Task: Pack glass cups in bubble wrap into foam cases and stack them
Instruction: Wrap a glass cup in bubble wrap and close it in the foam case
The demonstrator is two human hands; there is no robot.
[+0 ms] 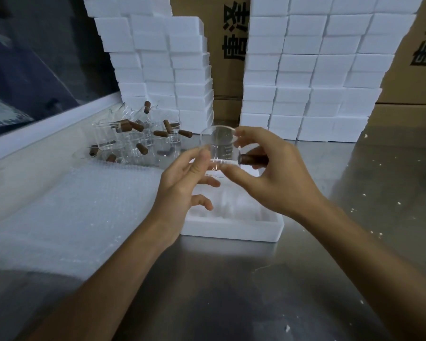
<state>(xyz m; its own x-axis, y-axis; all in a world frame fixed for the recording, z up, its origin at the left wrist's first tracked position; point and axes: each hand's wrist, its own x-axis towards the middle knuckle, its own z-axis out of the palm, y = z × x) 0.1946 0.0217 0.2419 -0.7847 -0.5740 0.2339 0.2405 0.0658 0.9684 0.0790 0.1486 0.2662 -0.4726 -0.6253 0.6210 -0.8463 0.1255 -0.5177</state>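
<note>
A clear glass cup (219, 143) with printed measure marks and a brown wooden handle (253, 159) hangs in the air above an open white foam case (231, 227). My right hand (273, 178) grips the cup, fingertips on its rim and thumb under its base. My left hand (185, 185) touches the cup's left side with thumb and forefinger, the other fingers loosely curled. Bubble wrap sheets (67, 212) lie flat on the left of the steel table (231, 279).
Several more glass cups with brown handles (135, 136) stand and lie in a cluster at the back left. Two tall stacks of white foam cases (158, 65) (312, 70) rise behind, with cardboard boxes (228, 45) between and beside them. White foam crumbs dot the table's right side.
</note>
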